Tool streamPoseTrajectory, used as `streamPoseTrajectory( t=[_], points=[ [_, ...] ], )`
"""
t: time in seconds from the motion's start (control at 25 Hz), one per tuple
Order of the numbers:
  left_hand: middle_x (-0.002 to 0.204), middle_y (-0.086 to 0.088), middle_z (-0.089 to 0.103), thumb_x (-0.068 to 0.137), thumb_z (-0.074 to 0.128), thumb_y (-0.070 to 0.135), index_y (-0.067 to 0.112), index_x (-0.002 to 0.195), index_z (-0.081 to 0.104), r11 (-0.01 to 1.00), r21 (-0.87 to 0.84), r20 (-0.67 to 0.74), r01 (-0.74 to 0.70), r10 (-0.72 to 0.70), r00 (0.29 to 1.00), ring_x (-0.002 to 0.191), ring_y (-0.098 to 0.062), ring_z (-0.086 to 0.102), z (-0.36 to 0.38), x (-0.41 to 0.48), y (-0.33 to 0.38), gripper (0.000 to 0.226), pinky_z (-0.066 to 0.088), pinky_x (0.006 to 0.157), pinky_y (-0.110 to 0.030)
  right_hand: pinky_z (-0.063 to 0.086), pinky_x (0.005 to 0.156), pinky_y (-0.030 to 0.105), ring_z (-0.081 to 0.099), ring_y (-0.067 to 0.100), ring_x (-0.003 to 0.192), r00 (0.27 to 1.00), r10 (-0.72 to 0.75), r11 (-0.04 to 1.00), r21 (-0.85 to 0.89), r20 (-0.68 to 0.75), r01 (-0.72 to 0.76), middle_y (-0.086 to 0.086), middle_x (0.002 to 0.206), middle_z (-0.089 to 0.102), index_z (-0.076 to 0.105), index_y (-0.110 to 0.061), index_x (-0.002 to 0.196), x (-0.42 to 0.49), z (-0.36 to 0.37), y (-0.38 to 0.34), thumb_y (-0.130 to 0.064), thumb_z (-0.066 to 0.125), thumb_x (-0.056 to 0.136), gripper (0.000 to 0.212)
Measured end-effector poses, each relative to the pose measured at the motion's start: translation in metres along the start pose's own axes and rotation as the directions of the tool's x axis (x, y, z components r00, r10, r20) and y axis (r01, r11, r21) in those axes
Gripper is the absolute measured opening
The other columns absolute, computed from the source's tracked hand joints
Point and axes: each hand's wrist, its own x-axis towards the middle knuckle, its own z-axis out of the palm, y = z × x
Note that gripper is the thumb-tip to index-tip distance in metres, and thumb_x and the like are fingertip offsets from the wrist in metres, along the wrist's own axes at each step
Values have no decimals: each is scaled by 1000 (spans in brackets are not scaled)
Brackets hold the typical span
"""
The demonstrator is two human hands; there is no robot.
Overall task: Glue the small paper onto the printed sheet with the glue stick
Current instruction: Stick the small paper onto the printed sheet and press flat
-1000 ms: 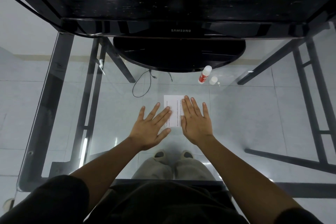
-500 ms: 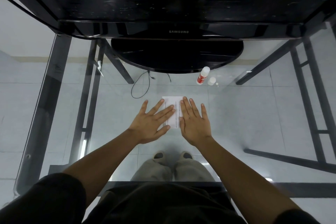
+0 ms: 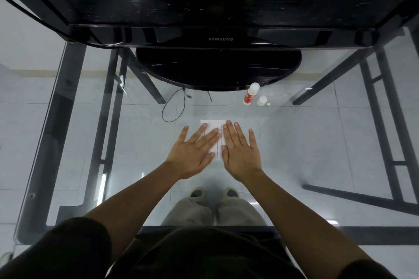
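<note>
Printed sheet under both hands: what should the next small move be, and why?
Probably sweep both flat hands outward to press the paper down. The left hand and right hand lie open on the printed sheet, and the glue stick stands apart, what looks like its cap beside it.

Glue stick [image 3: 251,94], cap [image 3: 262,100], monitor base [image 3: 217,68] farther back

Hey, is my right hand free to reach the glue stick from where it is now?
Probably yes. The right hand lies flat on the paper, holding nothing, and the glue stick stands upright beyond it with only bare glass table between them.
</note>
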Motion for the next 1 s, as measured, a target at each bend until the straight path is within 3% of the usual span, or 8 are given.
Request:
streamPoseTrajectory(
  t=[0.12,0.24,0.56,0.76,0.88,1.0],
  points=[
    [151,9,-19,91,-6,51,31,133,-35,993,-25,1,118,-118,993,133,-16,-31,0,3,-7,55,-17,106,-47,-22,107,41,-16,22,142,1000,5,1000,24,20,-5,3,156,-14,-15,-17,144,1,1,0,-46,8,95,62],
    [156,-1,-12,95,3,46,22,135,-28,972,-59,2,226,-226,974,132,-15,-29,1,4,-1,57,-12,108,-40,-21,108,39,-17,22,141,1000,14,999,45,28,-15,3,156,-16,-17,-17,144,1,2,-1,-45,9,96,61],
    [155,-4,-16,98,11,41,15,140,-22,946,-197,39,257,-254,966,137,-17,-21,0,0,11,59,-5,111,-35,-15,110,37,-17,21,142,998,-7,989,151,61,-2,3,156,-16,-17,-17,144,2,1,3,-46,7,95,62],
    [156,-5,-10,97,11,40,13,143,-13,934,-270,-68,233,-260,963,141,-17,-12,-19,10,16,58,0,113,-35,-13,110,33,-16,14,140,996,75,953,296,-44,-58,0,156,-10,-10,-17,145,1,-11,14,-50,4,92,64],
    [157,-9,3,99,22,35,11,146,0,886,-426,-114,183,-253,961,143,-22,3,-38,36,28,57,12,113,-36,-9,112,33,-9,17,143,976,206,923,343,-63,-173,3,157,-5,-6,-15,146,-2,-16,34,-47,10,94,62],
    [149,-15,31,98,36,35,11,145,18,752,-635,-122,178,-325,938,134,-30,33,-56,65,45,56,33,105,-38,-7,112,32,-6,19,144,948,314,897,343,-51,-278,5,157,-4,-5,-13,146,-10,-15,59,-43,14,97,61]
  ],
)
